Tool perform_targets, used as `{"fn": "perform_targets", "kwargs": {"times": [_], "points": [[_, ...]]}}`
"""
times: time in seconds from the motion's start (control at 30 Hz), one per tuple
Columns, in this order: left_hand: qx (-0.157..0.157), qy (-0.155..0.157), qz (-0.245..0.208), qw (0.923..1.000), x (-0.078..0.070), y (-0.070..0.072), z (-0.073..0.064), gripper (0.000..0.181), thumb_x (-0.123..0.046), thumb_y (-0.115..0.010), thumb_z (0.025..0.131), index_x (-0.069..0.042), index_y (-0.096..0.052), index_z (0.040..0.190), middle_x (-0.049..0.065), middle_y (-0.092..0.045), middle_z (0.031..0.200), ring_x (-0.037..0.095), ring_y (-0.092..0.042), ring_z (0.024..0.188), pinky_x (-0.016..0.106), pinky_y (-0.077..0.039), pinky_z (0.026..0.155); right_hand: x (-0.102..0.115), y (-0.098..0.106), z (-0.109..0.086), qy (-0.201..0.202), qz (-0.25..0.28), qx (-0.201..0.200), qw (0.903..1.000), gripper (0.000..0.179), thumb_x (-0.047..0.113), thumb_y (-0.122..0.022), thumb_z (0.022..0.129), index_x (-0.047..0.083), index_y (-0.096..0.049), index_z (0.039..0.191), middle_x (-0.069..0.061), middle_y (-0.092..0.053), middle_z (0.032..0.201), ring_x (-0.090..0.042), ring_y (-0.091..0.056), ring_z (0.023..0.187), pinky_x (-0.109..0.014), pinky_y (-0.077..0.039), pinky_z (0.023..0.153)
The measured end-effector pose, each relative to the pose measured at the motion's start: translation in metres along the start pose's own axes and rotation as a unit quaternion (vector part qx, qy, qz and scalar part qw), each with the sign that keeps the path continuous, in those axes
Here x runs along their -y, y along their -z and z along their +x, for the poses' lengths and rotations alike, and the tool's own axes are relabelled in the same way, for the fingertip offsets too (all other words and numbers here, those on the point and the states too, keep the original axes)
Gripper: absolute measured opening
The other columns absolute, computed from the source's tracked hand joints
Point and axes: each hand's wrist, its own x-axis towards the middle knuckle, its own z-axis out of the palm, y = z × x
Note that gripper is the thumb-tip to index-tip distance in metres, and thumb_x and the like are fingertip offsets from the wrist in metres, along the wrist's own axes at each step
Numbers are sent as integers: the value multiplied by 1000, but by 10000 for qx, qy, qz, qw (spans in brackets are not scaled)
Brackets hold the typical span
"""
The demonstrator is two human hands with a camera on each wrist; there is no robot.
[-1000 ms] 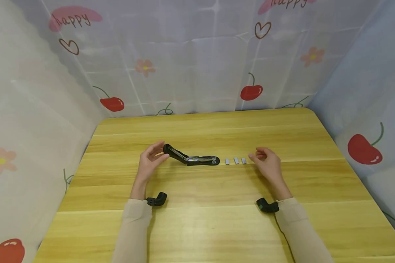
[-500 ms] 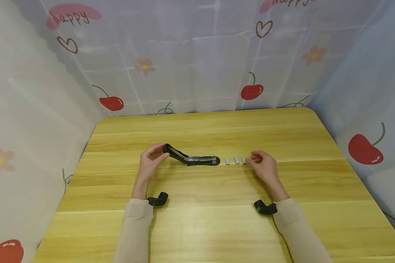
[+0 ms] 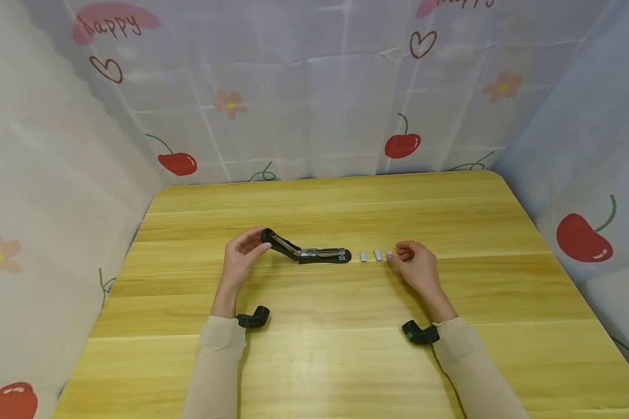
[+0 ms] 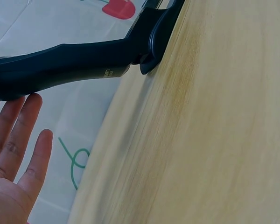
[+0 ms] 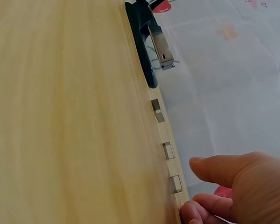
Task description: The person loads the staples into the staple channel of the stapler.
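Observation:
A black stapler [image 3: 322,260] lies opened out on the table, its top arm tilted up to the left and its metal magazine exposed. My left hand [image 3: 237,259] holds the end of that raised arm between thumb and fingers; in the left wrist view the other fingers spread below the stapler arm [image 4: 84,60]. Three small silver staple strips lie in a row right of the base: a near one [image 3: 363,256], a middle one [image 3: 378,255] and a far one [image 3: 389,254]. My right hand [image 3: 418,269] is at the far strip, thumb and fingers apart, not gripping it.
The wooden table [image 3: 314,349] ends at a patterned curtain [image 3: 304,116] behind, with more curtain at both sides. A black wrist camera [image 3: 254,318] sits on the left wrist, another black camera [image 3: 421,333] on the right.
My right hand has moved left, up to the far staple strip, which it now partly covers. The left hand keeps its hold on the stapler, and the strips lie where they were.

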Motion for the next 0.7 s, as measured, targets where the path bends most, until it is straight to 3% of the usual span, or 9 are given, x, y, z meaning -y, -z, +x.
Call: {"fn": "perform_targets", "kwargs": {"times": [0.33,0.7], "points": [[-13,-151,-119,9998,1,-1,-1,36,6,-67,87,14,-59,122,-14,-68,102,4,-65,90,17,-55,78,1,-3,-2,247,-309,-106,9992,29,15,-78,83,-5,-69,101,-18,-66,91,-27,-62,78,-31,-48,70],[-20,-99,-136,9999,1,-2,-2,38,5,-68,87,13,-59,123,-14,-68,104,3,-65,91,18,-55,79,3,-5,-3,400,-638,-92,9971,21,14,-77,82,-3,-70,92,-16,-64,83,-26,-59,74,-34,-46,69]]}}
